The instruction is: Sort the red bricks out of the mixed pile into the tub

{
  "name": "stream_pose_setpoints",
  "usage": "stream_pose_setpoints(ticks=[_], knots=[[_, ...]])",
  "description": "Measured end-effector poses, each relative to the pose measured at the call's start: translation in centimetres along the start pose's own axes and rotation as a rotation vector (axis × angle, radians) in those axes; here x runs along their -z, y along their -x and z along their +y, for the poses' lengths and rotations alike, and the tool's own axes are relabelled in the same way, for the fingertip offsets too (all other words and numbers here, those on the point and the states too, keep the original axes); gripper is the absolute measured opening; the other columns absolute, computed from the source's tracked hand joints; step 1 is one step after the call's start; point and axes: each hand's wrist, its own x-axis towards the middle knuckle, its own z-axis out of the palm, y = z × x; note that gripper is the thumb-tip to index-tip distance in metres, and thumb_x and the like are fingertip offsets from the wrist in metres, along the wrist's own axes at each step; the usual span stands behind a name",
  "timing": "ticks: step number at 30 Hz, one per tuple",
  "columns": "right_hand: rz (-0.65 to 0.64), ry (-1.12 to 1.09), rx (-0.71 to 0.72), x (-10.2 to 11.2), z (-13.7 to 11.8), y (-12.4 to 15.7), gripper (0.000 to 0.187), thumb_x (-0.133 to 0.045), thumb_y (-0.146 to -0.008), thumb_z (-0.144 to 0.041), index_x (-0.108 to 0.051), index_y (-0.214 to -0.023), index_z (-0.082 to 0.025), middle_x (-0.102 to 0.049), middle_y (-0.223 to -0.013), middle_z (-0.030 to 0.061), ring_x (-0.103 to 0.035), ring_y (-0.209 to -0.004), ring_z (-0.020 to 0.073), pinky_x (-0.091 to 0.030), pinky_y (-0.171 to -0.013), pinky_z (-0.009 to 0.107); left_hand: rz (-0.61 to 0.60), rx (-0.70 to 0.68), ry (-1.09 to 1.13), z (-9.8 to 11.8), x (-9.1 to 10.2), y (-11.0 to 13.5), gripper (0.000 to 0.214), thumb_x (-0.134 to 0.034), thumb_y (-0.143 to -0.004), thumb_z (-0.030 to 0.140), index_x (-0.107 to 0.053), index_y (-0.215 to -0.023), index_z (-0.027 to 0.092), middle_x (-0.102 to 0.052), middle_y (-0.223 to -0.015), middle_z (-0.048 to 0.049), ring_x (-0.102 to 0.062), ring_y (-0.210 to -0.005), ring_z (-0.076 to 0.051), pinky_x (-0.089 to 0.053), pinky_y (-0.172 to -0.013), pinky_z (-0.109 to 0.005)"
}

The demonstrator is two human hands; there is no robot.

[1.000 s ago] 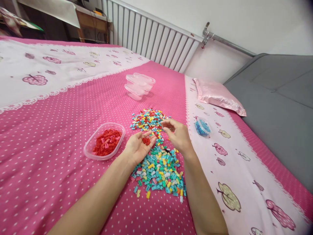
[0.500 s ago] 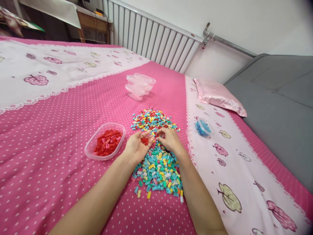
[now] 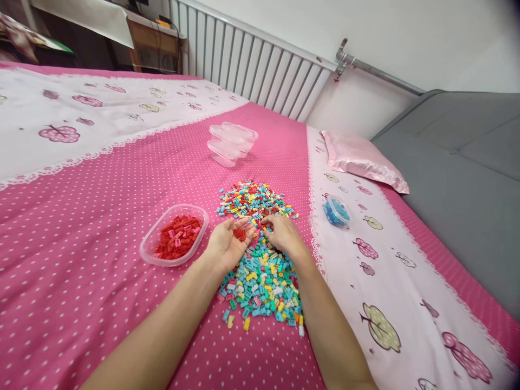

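My left hand [image 3: 228, 244] is palm up and cupped, with several small red toy bricks [image 3: 240, 234] resting in it. Just to its right, my right hand [image 3: 284, 234] reaches palm down into the bricks, thumb and fingers bent together; whatever is between the fingertips is too small to make out. Beyond the hands spreads a mixed brick pile [image 3: 254, 199] in red, blue, yellow and cream. A second pile [image 3: 264, 281], mostly turquoise, green and yellow, lies nearer, between my forearms. Left of my left hand stands a clear plastic tub [image 3: 146, 250] of red and pink bricks.
A small clear tub of blue bricks [image 3: 337, 212] sits to the right. Farther back are stacked empty plastic containers [image 3: 231, 142]. Everything lies on a pink dotted bedspread [image 3: 101, 216]. A pink pillow [image 3: 363, 160] rests near the grey headboard [image 3: 455, 141]; a white radiator [image 3: 255, 54] stands behind.
My right hand's fingertips have shifted slightly away from my left palm, toward the far pile. The left hand stays cupped around the red bricks.
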Motion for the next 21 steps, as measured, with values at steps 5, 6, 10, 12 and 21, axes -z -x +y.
stream_pose_setpoints(ticks=[5, 6, 10, 12, 21], knots=[[-0.028, -0.013, 0.051, 0.1, -0.1, -0.2, 0.018, -0.059, -0.071, -0.016, -0.065, -0.086, -0.021, -0.068, -0.09, 0.0046, -0.061, -0.086, 0.0184, -0.045, -0.075, 0.029, -0.007, -0.004, -0.007, 0.0, 0.0, 0.0, 0.027, -0.032, -0.089, 0.018, -0.054, -0.098, 0.005, -0.056, -0.08, -0.0105, -0.057, -0.069, -0.014, -0.052, -0.06, -0.021], [-0.026, -0.012, 0.061, 0.1, -0.1, -0.2, 0.018, -0.058, -0.071, -0.015, -0.065, -0.085, -0.021, -0.068, -0.089, 0.0042, -0.06, -0.086, 0.0182, -0.044, -0.075, 0.029, -0.006, -0.005, -0.008, 0.0, -0.1, 0.0, 0.027, -0.032, -0.089, 0.018, -0.054, -0.098, 0.005, -0.056, -0.079, -0.0103, -0.057, -0.069, -0.014, -0.052, -0.06, -0.021], [-0.008, -0.011, 0.065, 0.0, -0.3, -0.3, 0.019, -0.055, -0.069, -0.013, -0.065, -0.083, -0.02, -0.068, -0.084, 0.0034, -0.06, -0.082, 0.0184, -0.044, -0.074, 0.028, -0.002, -0.002, -0.012, 0.0, -0.1, 0.1, 0.026, -0.033, -0.088, 0.017, -0.054, -0.098, 0.006, -0.056, -0.078, -0.0101, -0.057, -0.068, -0.014, -0.052, -0.059, -0.022], [0.007, -0.019, 0.06, 0.0, -0.4, -0.4, 0.019, -0.055, -0.067, -0.012, -0.065, -0.081, -0.02, -0.068, -0.082, 0.0032, -0.061, -0.08, 0.0182, -0.044, -0.073, 0.028, -0.002, -0.002, -0.011, 0.0, 0.0, 0.2, 0.025, -0.033, -0.088, 0.016, -0.054, -0.097, 0.006, -0.056, -0.079, -0.0103, -0.057, -0.069, -0.014, -0.052, -0.059, -0.022], [0.082, -0.082, 0.019, 1.4, -0.6, -0.1, 0.015, -0.056, -0.067, -0.015, -0.065, -0.078, -0.02, -0.068, -0.076, 0.0018, -0.06, -0.07, 0.0159, -0.044, -0.066, 0.027, 0.003, -0.012, -0.014, 0.0, 0.0, 0.1, 0.022, -0.033, -0.088, 0.017, -0.053, -0.09, 0.009, -0.056, -0.079, -0.0096, -0.058, -0.069, -0.014, -0.053, -0.059, -0.022]])
